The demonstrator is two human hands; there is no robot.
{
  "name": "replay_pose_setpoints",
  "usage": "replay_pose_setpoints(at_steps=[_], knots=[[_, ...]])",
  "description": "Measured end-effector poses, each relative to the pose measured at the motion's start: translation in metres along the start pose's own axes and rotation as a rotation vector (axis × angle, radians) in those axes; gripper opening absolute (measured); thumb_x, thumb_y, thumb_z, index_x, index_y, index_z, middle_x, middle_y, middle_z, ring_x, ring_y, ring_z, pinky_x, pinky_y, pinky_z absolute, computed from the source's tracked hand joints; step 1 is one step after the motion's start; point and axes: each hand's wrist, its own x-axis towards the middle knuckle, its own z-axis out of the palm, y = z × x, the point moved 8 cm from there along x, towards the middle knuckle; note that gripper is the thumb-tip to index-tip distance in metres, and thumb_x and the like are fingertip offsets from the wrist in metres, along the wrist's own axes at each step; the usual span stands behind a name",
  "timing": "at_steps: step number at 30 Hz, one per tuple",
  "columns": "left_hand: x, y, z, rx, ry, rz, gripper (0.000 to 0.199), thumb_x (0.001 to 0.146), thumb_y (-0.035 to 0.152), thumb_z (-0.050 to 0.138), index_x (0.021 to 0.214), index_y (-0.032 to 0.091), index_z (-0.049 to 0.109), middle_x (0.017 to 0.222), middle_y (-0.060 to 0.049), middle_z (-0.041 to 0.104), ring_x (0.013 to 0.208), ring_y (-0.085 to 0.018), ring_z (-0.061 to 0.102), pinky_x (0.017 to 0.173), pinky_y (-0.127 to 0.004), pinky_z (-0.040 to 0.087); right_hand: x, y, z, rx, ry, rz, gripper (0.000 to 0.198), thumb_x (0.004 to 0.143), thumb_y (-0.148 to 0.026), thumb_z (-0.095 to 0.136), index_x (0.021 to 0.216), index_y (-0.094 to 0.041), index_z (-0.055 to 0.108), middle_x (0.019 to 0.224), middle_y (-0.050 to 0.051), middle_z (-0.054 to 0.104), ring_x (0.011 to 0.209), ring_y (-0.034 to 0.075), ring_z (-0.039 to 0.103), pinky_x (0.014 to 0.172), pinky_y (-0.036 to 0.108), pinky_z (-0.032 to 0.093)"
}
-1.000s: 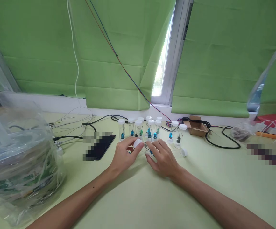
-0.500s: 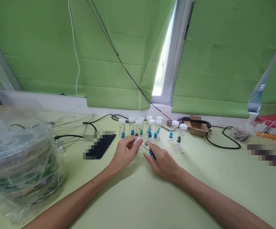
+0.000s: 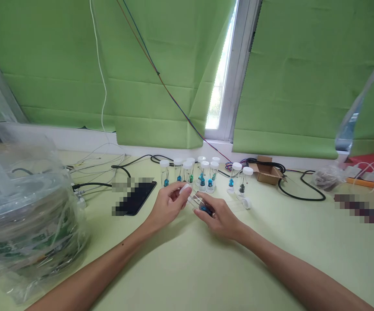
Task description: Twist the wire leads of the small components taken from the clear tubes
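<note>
While the left hand (image 3: pixel 169 206) pinches a white cap (image 3: pixel 185 188), the right hand (image 3: pixel 221 216) holds the clear tube (image 3: pixel 193 200)

Remotely, I read left thumb and fingers nearly closed on the cap; right fingers part-curled round the tube's other end, a blue piece (image 3: pixel 205 210) showing. I have this tube tilted, in front of the standing tubes (image 3: pixel 202 177). Left of those: black phone (image 3: pixel 143 196). Right: cardboard box (image 3: pixel 268 175).

I'm at a table (image 3: pixel 187 272) that looks like a workshop's, perhaps a small electronics one, right by a window (image 3: pixel 217 99) with green blinds (image 3: pixel 290 86)! Loose thin wires (image 3: pixel 92 162) sprawl at left, black cable (image 3: pixel 266 163) snakes along the back, a plastic-bagged stack (image 3: pixel 31 216) bulges beside me, and capped clear tubes (image 3: pixel 202 177) stand clustered ahead!
</note>
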Motion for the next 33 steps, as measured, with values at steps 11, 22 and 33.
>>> replay_pose_setpoints(at_steps=[11, 22, 33], knots=[[0.005, 0.008, -0.017, -0.122, 0.104, -0.001, 0.038, 0.088, 0.050, 0.049, 0.088, 0.015, 0.064, 0.083, -0.005, 0.061, 0.050, -0.008, 0.049, 0.040, -0.021, 0.040, -0.004, 0.003, 0.004, 0.096, -0.020, 0.105, 0.028, 0.088, -0.033, 0.054, 0.111, -0.017, 0.058, 0.063, -0.006, 0.040, 0.056, 0.010, 0.035, 0.052, 0.024, 0.028], [-0.002, 0.015, 0.000, -0.075, 0.008, 0.011, 0.041, 0.088, 0.050, 0.049, 0.102, 0.016, 0.067, 0.092, -0.008, 0.066, 0.054, -0.009, 0.051, 0.044, -0.020, 0.043, -0.005, 0.002, 0.003, 0.092, 0.066, 0.120, 0.026, 0.089, -0.033, 0.052, 0.109, -0.017, 0.057, 0.063, -0.006, 0.037, 0.057, 0.011, 0.034, 0.053, 0.024, 0.029], [-0.001, 0.011, 0.004, -0.280, 0.018, -0.018, 0.041, 0.088, 0.052, 0.048, 0.098, 0.015, 0.062, 0.109, -0.014, 0.066, 0.057, -0.011, 0.056, 0.039, -0.021, 0.044, -0.007, 0.007, 0.005, 0.108, 0.118, 0.111, 0.031, 0.089, -0.033, 0.051, 0.116, -0.017, 0.054, 0.071, -0.002, 0.049, 0.059, 0.011, 0.039, 0.054, 0.024, 0.033]])
